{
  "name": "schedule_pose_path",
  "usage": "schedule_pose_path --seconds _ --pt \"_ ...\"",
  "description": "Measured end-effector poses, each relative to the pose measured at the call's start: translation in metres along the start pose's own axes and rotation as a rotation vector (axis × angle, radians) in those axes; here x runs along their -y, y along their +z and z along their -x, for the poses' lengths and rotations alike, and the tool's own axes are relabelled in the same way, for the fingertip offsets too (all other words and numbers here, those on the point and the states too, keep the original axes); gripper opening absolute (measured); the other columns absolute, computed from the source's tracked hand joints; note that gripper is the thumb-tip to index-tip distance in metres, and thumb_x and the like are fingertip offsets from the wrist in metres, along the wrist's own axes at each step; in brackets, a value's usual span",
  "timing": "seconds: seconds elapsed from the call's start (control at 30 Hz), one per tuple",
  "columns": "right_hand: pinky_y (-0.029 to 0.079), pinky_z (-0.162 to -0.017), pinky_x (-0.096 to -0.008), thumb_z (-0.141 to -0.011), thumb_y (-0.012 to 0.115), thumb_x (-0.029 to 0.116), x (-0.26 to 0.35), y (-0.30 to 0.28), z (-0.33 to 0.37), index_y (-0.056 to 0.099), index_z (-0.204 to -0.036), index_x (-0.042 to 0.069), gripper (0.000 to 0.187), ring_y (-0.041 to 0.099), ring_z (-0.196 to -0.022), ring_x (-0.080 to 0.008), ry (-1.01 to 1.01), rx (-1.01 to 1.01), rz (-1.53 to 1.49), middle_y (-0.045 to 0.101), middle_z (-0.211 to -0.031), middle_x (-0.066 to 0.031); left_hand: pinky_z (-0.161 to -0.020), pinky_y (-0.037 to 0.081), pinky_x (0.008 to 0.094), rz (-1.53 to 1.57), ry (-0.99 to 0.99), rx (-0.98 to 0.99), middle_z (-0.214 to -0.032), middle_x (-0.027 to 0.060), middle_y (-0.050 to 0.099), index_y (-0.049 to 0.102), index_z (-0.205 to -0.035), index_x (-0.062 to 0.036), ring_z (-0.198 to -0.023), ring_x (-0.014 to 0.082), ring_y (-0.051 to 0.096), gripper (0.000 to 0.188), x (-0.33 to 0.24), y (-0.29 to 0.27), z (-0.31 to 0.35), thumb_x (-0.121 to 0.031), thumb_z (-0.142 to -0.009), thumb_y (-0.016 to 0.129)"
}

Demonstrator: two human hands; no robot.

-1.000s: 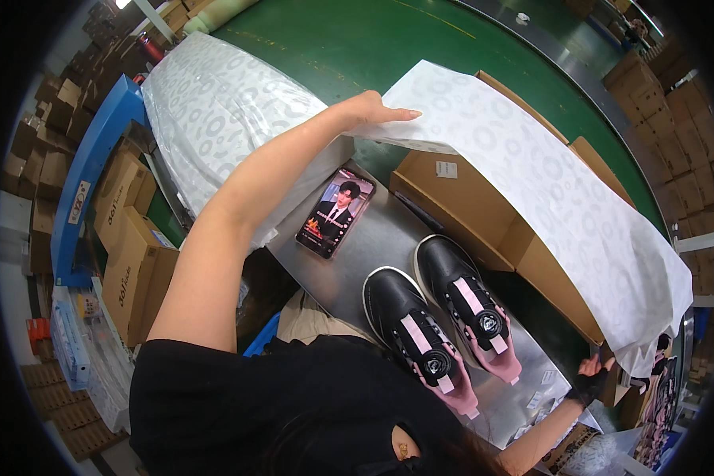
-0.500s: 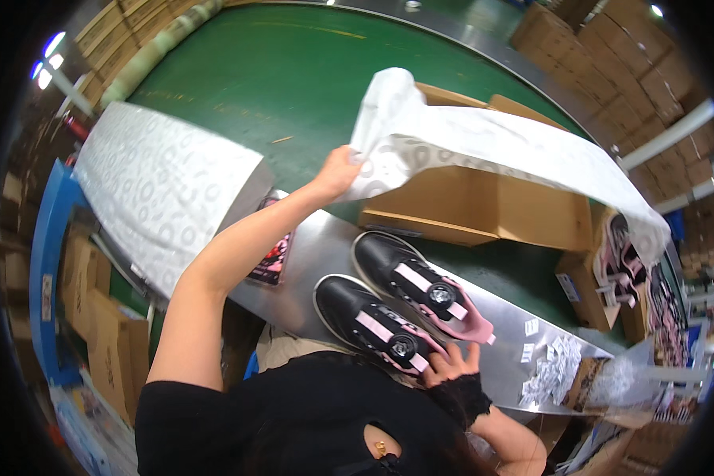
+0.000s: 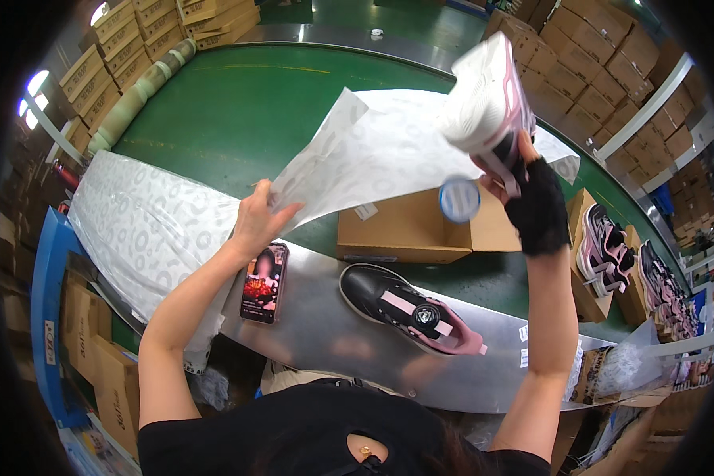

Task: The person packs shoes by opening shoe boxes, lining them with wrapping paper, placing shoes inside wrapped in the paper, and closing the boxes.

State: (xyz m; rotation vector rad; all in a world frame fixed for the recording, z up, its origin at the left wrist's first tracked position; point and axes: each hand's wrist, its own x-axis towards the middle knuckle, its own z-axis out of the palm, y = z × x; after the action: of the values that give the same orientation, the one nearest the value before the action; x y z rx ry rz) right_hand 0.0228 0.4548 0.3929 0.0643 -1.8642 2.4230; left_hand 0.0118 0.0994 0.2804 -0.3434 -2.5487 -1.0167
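My right hand (image 3: 535, 198), in a black fingerless glove, grips a sneaker (image 3: 484, 99) by its heel end, raised with the white sole turned up. Beside those fingers hangs a round blue-and-white disc (image 3: 458, 198); whether it is tied to the shoe I cannot tell. My left hand (image 3: 262, 218) pinches the near left edge of a white sheet of patterned wrapping paper (image 3: 397, 135). The sheet drapes across the back of an open brown shoebox (image 3: 397, 236). The matching black-and-pink sneaker (image 3: 408, 309) lies sole down on the metal table (image 3: 333, 349), below the box.
A phone (image 3: 265, 283) with a lit screen lies near my left forearm. More patterned paper (image 3: 155, 226) is stacked at left. Boxes of sneakers (image 3: 603, 246) line the right. Small white labels (image 3: 523, 345) sit by my right forearm. A green conveyor belt (image 3: 238, 103) runs behind.
My right hand has lifted one sneaker from the table up and right, over the box. My left hand has moved left and nearer with the paper, which now lies lower.
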Motion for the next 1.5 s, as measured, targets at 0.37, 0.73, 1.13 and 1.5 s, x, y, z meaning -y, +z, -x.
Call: schedule_pose_path --seconds 0.37,0.73,1.13,1.5 --pt "0.043 -0.049 -0.0235 -0.078 0.061 0.033 -0.046 -0.034 0.034 0.061 -0.081 0.007 0.026 0.055 -0.062 -0.0097 0.269 -0.266 0.237 0.058 -0.066 -0.0011 -0.052 0.042 0.0217 0.559 -0.523 0.233 -0.072 -0.0003 0.059 0.058 -0.082 -0.0013 -0.061 0.0057 0.052 0.027 0.084 -0.043 -0.029 -0.028 -0.082 0.060" --pt "0.032 -0.050 -0.0222 -0.077 0.060 0.030 -0.080 0.017 -0.036 0.061 -0.068 0.003 0.029 0.042 -0.054 -0.0050 0.061 0.202 0.839 0.048 -0.056 0.0046 -0.070 0.047 0.0279 0.139 -0.327 0.407 -0.089 0.0079 0.060 0.058 -0.100 0.0019 -0.079 0.0131 0.056 0.036 0.057 -0.097 -0.114 -0.025 -0.077 0.062" --pt "0.033 -0.054 -0.0227 -0.079 0.058 0.029 -0.130 0.037 -0.023 0.059 -0.074 0.001 0.028 0.042 -0.059 -0.0064 0.091 0.251 0.783 0.051 -0.062 0.0014 -0.072 0.049 0.0257 0.535 -0.432 0.505 -0.094 0.0062 0.060 0.053 -0.104 0.0004 -0.081 0.0121 0.058 0.034 0.034 -0.114 -0.138 -0.024 -0.082 0.060" --pt "0.027 -0.090 -0.0566 -0.074 0.060 0.029 -0.134 0.022 -0.020 0.051 -0.108 0.008 0.040 0.048 -0.105 -0.0312 -0.430 0.173 1.793 0.049 -0.114 -0.0172 -0.081 0.046 0.0306 0.580 -0.177 0.504 -0.108 0.0108 0.056 0.054 -0.107 0.0003 -0.095 0.0165 0.056 0.050 -0.038 0.070 -0.118 -0.045 -0.087 0.046"
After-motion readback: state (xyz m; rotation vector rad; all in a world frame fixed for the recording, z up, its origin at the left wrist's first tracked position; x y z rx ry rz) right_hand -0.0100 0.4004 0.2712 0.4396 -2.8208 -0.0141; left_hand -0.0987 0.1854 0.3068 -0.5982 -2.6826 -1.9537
